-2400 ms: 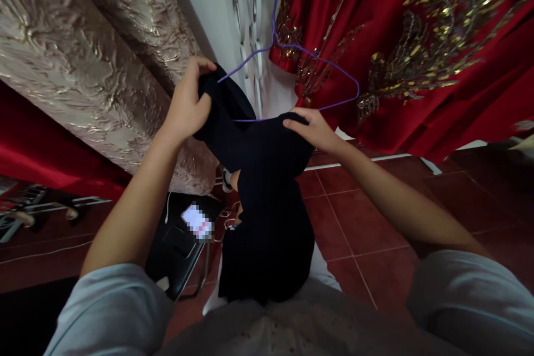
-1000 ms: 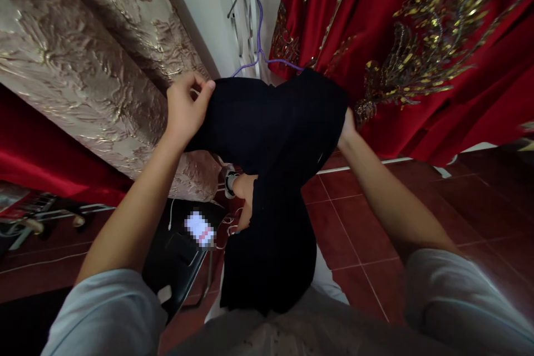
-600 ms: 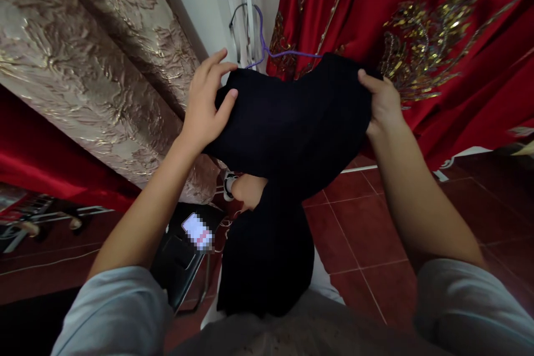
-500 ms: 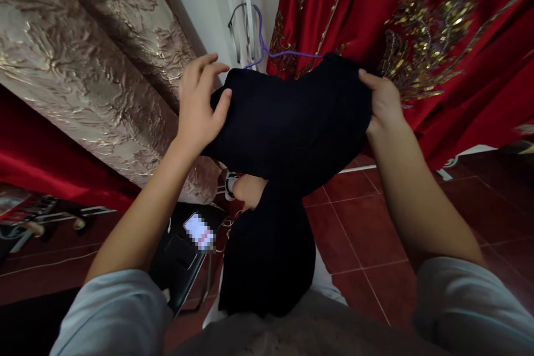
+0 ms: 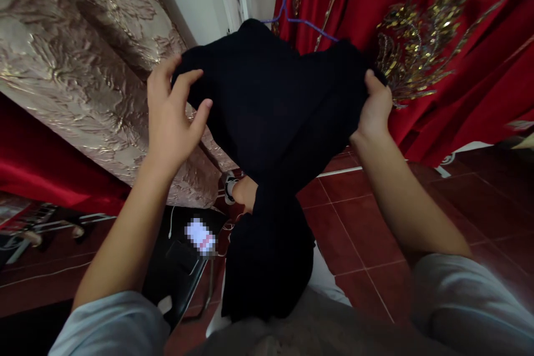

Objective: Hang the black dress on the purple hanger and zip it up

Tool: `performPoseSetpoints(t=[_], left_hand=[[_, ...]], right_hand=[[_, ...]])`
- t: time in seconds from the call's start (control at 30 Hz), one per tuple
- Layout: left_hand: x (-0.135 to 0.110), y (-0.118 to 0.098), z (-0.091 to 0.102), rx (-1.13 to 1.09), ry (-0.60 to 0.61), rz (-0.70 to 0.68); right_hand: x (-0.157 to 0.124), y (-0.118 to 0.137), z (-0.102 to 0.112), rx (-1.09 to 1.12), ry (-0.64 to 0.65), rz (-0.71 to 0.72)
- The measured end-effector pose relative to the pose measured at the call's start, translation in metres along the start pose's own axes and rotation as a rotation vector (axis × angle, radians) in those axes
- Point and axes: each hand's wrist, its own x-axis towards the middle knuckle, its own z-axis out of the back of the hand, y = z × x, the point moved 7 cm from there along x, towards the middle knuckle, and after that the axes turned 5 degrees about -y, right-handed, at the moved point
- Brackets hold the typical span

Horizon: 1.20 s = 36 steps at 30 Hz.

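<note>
A black garment [image 5: 258, 105] hangs from a purple wire hanger [image 5: 306, 22], whose upper part shows above the cloth. Its lower part drapes down to my lap. At the garment's left edge is my left hand [image 5: 171, 105], with thumb and fingers spread apart and touching the cloth. On the opposite side, my right hand [image 5: 375, 105] grips the right shoulder edge, thumb on top and fingers hidden behind the fabric. The cloth is spread wide between both hands and narrows to a fold below them.
Pinkish-beige textured fabric [image 5: 95, 67] hangs at left. A red satin garment with gold sequins [image 5: 421, 50] hangs at right. Lower left, a black stool [image 5: 167, 283] holds a lit phone [image 5: 200, 236] and a dark flat object [image 5: 182, 257]. Red tiles [image 5: 346, 228] cover the floor.
My left hand has moved left and its fingers are more spread. The garment's upper left part has risen and widened. The hanger has shifted up and to the right.
</note>
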Motion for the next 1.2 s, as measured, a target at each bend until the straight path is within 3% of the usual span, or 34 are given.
performPoseSetpoints(t=[0.03,0.07,0.13,0.2,0.27,0.3,0.37,0.47,0.53,0.63,0.8,0.93,1.03,1.13,1.2], left_hand=[[-0.002,-0.002,-0.004,-0.073,0.006,0.036],[-0.005,-0.003,-0.011,-0.157,0.037,0.095],[-0.016,-0.003,-0.034,-0.378,0.150,0.277],[-0.032,-0.002,-0.057,-0.618,0.247,0.483],[-0.046,-0.003,-0.070,-0.767,0.297,0.623],[-0.052,-0.005,-0.072,-0.792,0.319,0.638],[-0.064,-0.015,-0.073,-0.760,0.454,0.573],[-0.082,-0.036,-0.072,-0.639,0.727,0.365],[-0.090,-0.044,-0.070,-0.515,0.790,0.247],[-0.088,-0.044,-0.064,-0.373,0.644,0.186],[-0.083,-0.036,-0.063,-0.648,0.452,0.453],[-0.074,-0.021,-0.054,-0.798,0.219,0.632],[-0.073,-0.012,-0.053,-0.816,0.186,0.687],[-0.080,-0.010,-0.060,-0.805,0.198,0.704],[-0.083,-0.012,-0.062,-0.776,0.133,0.670]], right_hand=[[-0.019,0.012,0.009,0.047,-0.119,0.067],[-0.041,0.027,0.012,0.027,-0.156,0.163],[-0.090,0.061,0.001,-0.122,-0.015,0.414],[-0.143,0.083,-0.027,-0.241,0.387,0.676],[-0.190,0.084,-0.048,-0.329,0.808,0.837],[-0.206,0.079,-0.053,-0.365,0.959,0.886],[-0.219,0.070,-0.056,-0.401,1.081,0.934],[-0.210,0.063,-0.053,-0.378,1.050,0.913],[-0.200,0.060,-0.048,-0.334,1.027,0.872],[-0.192,0.059,-0.042,-0.313,1.007,0.860],[-0.195,0.064,-0.038,-0.427,0.943,0.971],[-0.205,0.067,-0.036,-0.446,0.950,1.012],[-0.212,0.058,-0.032,-0.509,0.932,1.028],[-0.225,0.040,-0.032,-0.579,1.044,1.029],[-0.234,0.030,-0.035,-0.612,1.124,1.002]])
